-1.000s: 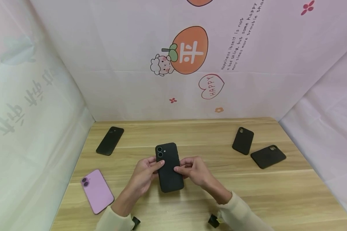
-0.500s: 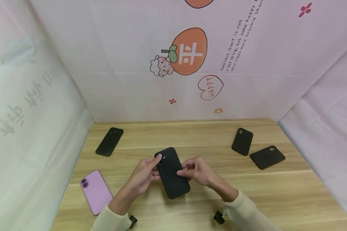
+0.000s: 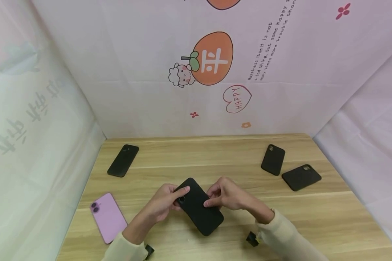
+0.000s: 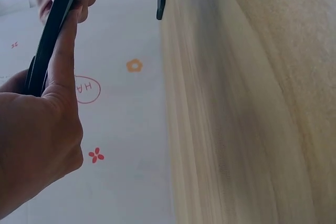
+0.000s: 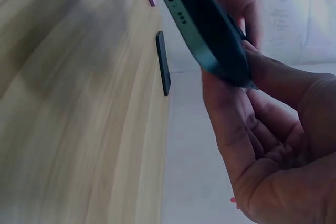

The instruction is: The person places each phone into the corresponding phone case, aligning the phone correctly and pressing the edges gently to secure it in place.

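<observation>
Both hands hold a black phone (image 3: 199, 208) above the middle of the table, its back turned up. My left hand (image 3: 163, 203) grips the upper left end, its thumb lying by the camera and covering part of it; one lens shows. My right hand (image 3: 227, 195) pinches the right long edge between thumb and curled fingers. In the right wrist view, the phone's end (image 5: 191, 35) shows a port slot and several small holes, and a small light gap appears beside it. Seen edge-on in the left wrist view, the phone (image 4: 50, 35) looks layered; whether a case is fully seated I cannot tell.
A pink phone (image 3: 109, 217) lies at the left, near the left sleeve. Farther back lies a black phone-shaped piece (image 3: 123, 160). At the right are two black phone cases (image 3: 273, 160), (image 3: 301, 177) with camera cut-outs. Fabric walls (image 3: 143, 108) enclose the wooden table (image 3: 170, 156).
The phone has come lower and nearer, its near end swinging right so that it slants more. The left thumb has moved up onto the camera area, and the right hand has shifted slightly right.
</observation>
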Motion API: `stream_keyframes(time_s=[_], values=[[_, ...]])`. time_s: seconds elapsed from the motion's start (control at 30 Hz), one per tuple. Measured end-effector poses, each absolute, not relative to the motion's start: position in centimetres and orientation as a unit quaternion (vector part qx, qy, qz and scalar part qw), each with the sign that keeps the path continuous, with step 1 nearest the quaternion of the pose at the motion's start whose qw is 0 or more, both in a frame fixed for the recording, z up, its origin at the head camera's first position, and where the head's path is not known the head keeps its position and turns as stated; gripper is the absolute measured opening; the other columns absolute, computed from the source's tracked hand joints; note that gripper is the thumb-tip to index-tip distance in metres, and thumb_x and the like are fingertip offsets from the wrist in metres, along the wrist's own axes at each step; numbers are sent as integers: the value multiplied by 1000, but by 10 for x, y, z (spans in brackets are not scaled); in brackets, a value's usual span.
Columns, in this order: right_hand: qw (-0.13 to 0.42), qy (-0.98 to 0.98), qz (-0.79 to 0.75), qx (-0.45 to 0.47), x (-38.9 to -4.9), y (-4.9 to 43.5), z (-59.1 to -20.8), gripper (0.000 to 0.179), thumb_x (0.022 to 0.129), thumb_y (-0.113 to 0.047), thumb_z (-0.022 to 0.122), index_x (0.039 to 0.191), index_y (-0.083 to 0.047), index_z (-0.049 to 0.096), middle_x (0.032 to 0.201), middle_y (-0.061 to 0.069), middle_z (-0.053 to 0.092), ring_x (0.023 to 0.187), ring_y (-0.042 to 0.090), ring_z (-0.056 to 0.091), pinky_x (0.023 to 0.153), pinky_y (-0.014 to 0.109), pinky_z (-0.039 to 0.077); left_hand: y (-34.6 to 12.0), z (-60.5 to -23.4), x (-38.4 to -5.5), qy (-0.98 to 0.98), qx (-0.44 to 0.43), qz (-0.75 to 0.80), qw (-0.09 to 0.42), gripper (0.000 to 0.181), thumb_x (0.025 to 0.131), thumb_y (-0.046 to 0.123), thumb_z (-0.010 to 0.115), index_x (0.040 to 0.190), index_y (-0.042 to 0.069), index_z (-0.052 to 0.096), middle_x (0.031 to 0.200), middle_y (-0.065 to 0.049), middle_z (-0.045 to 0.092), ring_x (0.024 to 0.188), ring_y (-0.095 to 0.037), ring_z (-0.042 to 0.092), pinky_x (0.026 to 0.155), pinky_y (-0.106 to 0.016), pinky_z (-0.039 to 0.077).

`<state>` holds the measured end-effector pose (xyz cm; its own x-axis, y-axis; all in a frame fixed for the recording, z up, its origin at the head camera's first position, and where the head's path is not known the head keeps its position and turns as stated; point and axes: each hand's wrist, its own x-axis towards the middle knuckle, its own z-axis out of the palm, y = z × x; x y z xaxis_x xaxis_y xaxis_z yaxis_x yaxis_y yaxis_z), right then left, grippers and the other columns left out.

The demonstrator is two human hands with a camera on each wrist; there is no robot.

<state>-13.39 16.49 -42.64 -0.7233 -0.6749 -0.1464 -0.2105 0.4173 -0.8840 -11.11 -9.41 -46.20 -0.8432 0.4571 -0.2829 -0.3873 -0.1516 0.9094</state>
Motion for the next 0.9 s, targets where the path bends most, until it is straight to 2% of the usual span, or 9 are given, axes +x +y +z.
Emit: stream_keyframes(time_s=[0.2, 0.3, 0.43, 0.5, 0.63, 0.73, 0.9], values=[[265, 802, -445, -299, -137, 168, -423, 10, 92, -7, 82, 82, -7, 82, 69, -1, 75, 60, 8, 66, 56, 45, 63, -91, -463, -108, 590, 51, 753, 289, 34, 106, 14, 65, 113, -19, 67, 96, -16, 79, 90, -22, 78, 79, -34, 65], [269, 800, -442, -304, -138, 170, -422, 9, 93, -7, 82, 83, -5, 82, 70, 0, 74, 60, 7, 64, 55, 38, 62, -91, -462, -107, 588, 59, 753, 289, 36, 107, 13, 64, 119, -20, 65, 101, -19, 78, 93, -24, 78, 82, -36, 65], [254, 811, -434, -299, -140, 170, -420, 10, 93, -9, 82, 83, -9, 82, 69, -4, 70, 58, 3, 56, 53, 21, 51, -90, -462, -107, 581, 60, 762, 280, 38, 108, 13, 62, 124, -22, 62, 110, -25, 76, 100, -30, 77, 86, -42, 64], [237, 819, -433, -294, -141, 170, -421, 8, 93, -10, 82, 85, -9, 82, 69, -5, 70, 58, 3, 54, 54, 18, 46, -90, -462, -108, 584, 54, 764, 269, 38, 108, 14, 62, 123, -21, 62, 109, -24, 76, 99, -29, 77, 87, -41, 64], [196, 833, -437, -276, -143, 171, -424, 6, 94, -12, 82, 95, -6, 84, 79, -3, 76, 65, 3, 61, 60, 19, 51, -88, -461, -109, 593, 34, 766, 246, 40, 108, 16, 63, 127, -19, 62, 112, -22, 76, 101, -28, 77, 89, -41, 64], [159, 844, -440, -261, -143, 171, -425, 12, 95, -14, 81, 101, -5, 84, 87, 0, 79, 71, 5, 67, 63, 22, 57, -86, -460, -110, 581, 18, 780, 230, 44, 110, 17, 61, 135, -19, 57, 125, -28, 71, 112, -32, 74, 94, -44, 61], [101, 861, -443, -227, -142, 171, -427, 15, 97, -18, 79, 105, -5, 83, 92, 3, 80, 76, 8, 71, 67, 24, 60, -84, -458, -109, 553, -4, 809, 201, 50, 111, 16, 57, 144, -20, 47, 143, -38, 56, 128, -43, 63, 102, -50, 56]])
